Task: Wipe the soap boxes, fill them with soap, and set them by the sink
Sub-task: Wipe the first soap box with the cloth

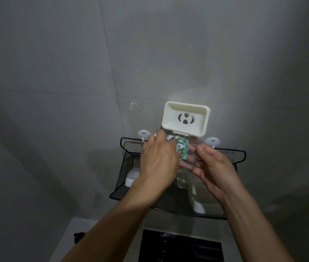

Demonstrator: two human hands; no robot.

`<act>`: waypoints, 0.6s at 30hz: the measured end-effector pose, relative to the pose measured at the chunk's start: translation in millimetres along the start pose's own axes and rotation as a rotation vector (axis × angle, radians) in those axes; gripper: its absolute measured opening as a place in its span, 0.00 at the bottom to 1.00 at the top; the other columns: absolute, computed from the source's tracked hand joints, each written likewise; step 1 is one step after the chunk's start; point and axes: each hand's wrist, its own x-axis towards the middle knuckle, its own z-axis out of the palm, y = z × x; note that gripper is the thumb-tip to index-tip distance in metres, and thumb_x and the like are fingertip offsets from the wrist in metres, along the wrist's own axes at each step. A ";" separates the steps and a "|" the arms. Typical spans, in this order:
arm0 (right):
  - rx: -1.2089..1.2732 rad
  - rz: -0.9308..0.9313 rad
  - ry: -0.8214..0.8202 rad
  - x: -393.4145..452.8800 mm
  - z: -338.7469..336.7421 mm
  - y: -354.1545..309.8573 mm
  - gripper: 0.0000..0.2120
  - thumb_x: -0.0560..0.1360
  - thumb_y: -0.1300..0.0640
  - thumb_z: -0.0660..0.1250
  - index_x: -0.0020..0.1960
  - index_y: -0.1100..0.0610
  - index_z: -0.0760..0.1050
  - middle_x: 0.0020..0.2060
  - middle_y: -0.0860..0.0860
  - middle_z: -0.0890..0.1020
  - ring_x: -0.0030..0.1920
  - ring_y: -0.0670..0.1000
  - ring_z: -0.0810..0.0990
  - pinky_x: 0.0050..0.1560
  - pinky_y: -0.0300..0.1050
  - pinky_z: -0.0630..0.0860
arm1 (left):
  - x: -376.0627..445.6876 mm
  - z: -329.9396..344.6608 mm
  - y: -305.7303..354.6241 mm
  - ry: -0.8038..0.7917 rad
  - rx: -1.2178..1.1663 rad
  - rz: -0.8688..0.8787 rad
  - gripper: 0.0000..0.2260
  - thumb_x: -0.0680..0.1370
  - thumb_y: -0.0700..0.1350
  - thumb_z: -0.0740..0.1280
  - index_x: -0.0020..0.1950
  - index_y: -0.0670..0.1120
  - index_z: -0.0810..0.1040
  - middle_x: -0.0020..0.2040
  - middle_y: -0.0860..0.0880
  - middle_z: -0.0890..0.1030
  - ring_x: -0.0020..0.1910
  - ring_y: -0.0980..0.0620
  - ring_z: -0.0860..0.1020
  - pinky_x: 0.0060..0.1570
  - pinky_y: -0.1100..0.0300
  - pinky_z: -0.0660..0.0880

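Your left hand (158,159) gripped green-white cloth (239,148), rubbing clear soap box (189,163) pinched in right hand (215,167). Box sat between hands over mesh basket (129,163), long axis running away from you; cream soap dish (185,120) just above.

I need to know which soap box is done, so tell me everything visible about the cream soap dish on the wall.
The cream soap dish is a rounded rectangular tray of what looks like plastic, fixed to the grey tiled wall above the black mesh basket. Its floor has a cut-out drain pattern of curved and heart-like holes. It sits level, open side up, and holds no soap. Neither hand touches it; the left hand with a green cloth works just below.
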 end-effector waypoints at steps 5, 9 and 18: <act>-0.009 0.035 -0.024 1.1 -1.4 -4.5 0.13 0.83 0.60 0.59 0.60 0.62 0.80 0.53 0.61 0.85 0.46 0.53 0.86 0.48 0.49 0.84 | -1.6 0.0 10.0 -0.072 -0.126 0.173 0.18 0.80 0.45 0.64 0.71 0.53 0.74 0.58 0.48 0.70 0.58 0.48 0.70 0.59 0.51 0.69; 0.000 0.059 -0.056 -0.6 -4.3 -9.7 0.15 0.83 0.59 0.58 0.63 0.64 0.77 0.57 0.63 0.84 0.53 0.58 0.85 0.55 0.59 0.82 | 5.2 -6.9 2.6 -0.184 -0.191 0.227 0.21 0.79 0.43 0.65 0.72 0.55 0.73 0.58 0.48 0.69 0.58 0.48 0.70 0.60 0.51 0.69; -0.027 0.050 -0.056 0.8 -3.1 -7.7 0.15 0.84 0.60 0.57 0.61 0.66 0.78 0.56 0.63 0.84 0.50 0.57 0.86 0.53 0.59 0.82 | 10.5 -25.2 -6.7 -0.326 -0.051 0.361 0.15 0.78 0.43 0.62 0.61 0.56 0.81 0.53 0.51 0.69 0.52 0.51 0.65 0.56 0.53 0.66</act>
